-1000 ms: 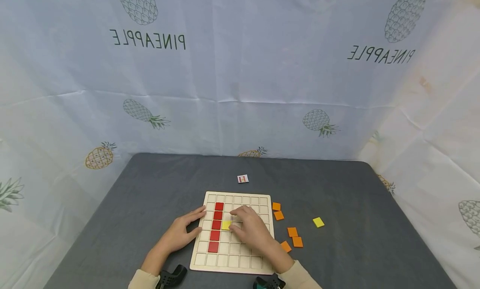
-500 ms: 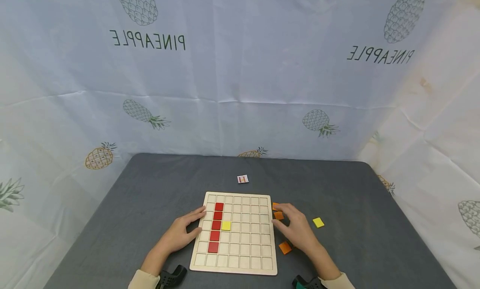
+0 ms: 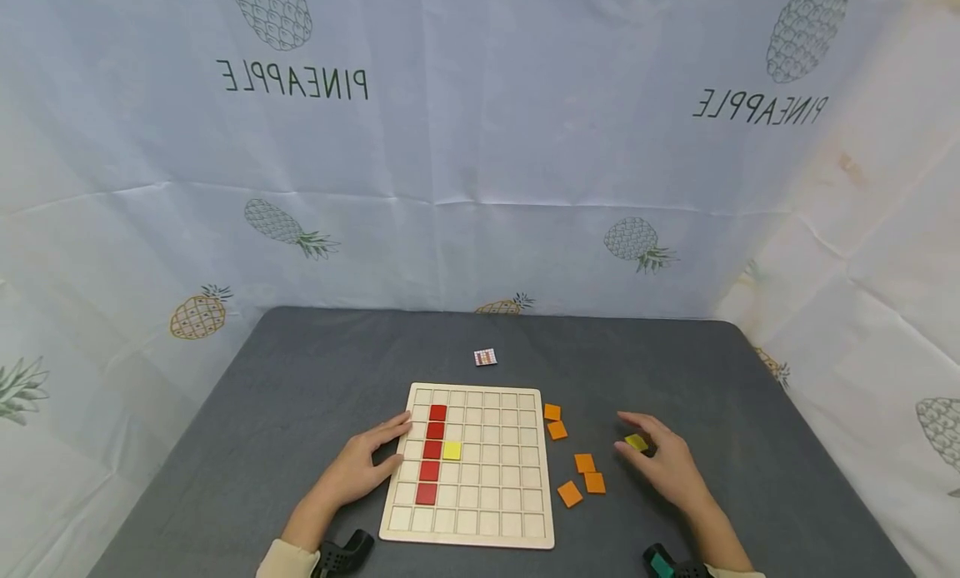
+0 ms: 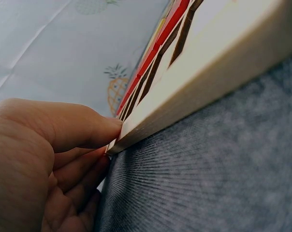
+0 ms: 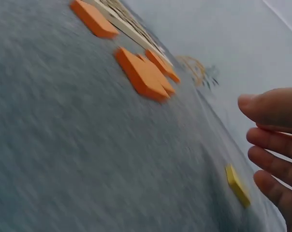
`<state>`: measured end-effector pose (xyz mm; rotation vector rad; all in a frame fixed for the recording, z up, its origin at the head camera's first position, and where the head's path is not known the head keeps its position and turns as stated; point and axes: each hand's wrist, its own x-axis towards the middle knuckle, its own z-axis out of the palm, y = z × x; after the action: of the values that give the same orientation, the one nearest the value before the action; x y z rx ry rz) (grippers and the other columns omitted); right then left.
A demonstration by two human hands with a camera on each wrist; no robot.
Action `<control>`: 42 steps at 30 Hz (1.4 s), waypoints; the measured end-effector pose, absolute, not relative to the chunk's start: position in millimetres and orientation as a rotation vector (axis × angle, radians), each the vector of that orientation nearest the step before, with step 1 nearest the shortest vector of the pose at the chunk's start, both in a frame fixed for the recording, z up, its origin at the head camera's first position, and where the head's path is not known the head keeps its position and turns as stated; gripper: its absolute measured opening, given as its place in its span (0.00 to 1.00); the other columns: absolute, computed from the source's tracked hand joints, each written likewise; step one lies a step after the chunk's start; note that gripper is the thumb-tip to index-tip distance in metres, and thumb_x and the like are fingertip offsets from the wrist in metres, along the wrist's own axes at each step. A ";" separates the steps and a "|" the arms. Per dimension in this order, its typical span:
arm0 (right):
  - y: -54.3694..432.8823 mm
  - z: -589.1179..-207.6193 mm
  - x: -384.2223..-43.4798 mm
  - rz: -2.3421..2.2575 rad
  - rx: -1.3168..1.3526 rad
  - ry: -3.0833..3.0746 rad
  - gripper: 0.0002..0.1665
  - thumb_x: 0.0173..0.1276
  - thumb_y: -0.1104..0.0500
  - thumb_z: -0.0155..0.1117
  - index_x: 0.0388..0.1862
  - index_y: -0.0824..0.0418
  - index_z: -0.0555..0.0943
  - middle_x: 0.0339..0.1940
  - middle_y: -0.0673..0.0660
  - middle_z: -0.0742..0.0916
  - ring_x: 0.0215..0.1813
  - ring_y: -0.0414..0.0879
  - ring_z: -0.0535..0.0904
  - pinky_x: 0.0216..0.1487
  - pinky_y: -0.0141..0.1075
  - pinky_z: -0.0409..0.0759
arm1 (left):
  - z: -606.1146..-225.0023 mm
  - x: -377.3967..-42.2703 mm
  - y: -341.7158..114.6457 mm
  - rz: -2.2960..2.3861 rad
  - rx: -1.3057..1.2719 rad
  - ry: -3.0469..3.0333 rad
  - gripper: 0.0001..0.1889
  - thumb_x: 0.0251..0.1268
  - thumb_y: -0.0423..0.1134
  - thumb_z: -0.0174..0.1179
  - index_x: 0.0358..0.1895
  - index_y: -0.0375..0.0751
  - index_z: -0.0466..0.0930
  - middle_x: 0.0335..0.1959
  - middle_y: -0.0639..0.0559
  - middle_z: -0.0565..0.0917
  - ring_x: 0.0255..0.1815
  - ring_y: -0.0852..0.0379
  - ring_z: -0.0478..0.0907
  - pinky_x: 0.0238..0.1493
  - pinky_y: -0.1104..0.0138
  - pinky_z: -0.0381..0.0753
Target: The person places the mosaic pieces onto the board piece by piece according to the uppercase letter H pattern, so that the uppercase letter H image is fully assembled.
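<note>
Pineapple-printed cloth hangs behind a dark table bearing a gridded board. The left hand rests, thumb and fingers apart, against its left edge; the right hand spreads thumb and fingers. Five orange tiles lie right of the board; a yellow tile lies on the table under the right hand.

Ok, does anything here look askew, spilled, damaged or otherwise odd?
The word PINEAPPLE on the cloth behind the table reads backwards, which looks odd. The loose orange tiles lie at uneven angles to the right of the board. I see no spill or damage.
</note>
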<state>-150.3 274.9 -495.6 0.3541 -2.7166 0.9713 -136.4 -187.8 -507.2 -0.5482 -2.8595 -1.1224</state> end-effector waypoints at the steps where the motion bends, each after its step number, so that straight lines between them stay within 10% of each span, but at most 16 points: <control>1: 278.7 -497.1 -150.7 0.975 0.337 -2.727 0.27 0.60 0.55 0.70 0.58 0.60 0.78 0.53 0.57 0.83 0.49 0.54 0.82 0.46 0.45 0.81 | -507.4 -136.4 -187.7 -1.121 -0.548 -2.861 0.25 0.64 0.41 0.60 0.65 0.43 0.73 0.69 0.52 0.69 0.69 0.46 0.66 0.62 0.48 0.71; 20: 303.6 -502.7 -152.6 0.954 0.326 -2.861 0.21 0.63 0.59 0.65 0.56 0.57 0.80 0.54 0.57 0.82 0.56 0.58 0.77 0.51 0.54 0.76 | -507.8 -137.6 -189.6 -1.130 -0.558 -2.860 0.25 0.64 0.42 0.59 0.65 0.43 0.72 0.70 0.52 0.68 0.69 0.46 0.65 0.62 0.48 0.70; 42: 267.9 -495.7 -150.8 0.967 0.355 -2.729 0.18 0.58 0.58 0.71 0.49 0.56 0.84 0.43 0.48 0.83 0.42 0.43 0.80 0.39 0.33 0.81 | -507.5 -136.5 -189.6 -1.141 -0.563 -2.859 0.26 0.65 0.44 0.59 0.65 0.42 0.72 0.69 0.50 0.69 0.69 0.45 0.65 0.62 0.47 0.70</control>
<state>-150.8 267.9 -495.7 0.3554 -2.7292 0.9667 -136.5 -189.6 -507.5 -0.5625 -2.8587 -1.1408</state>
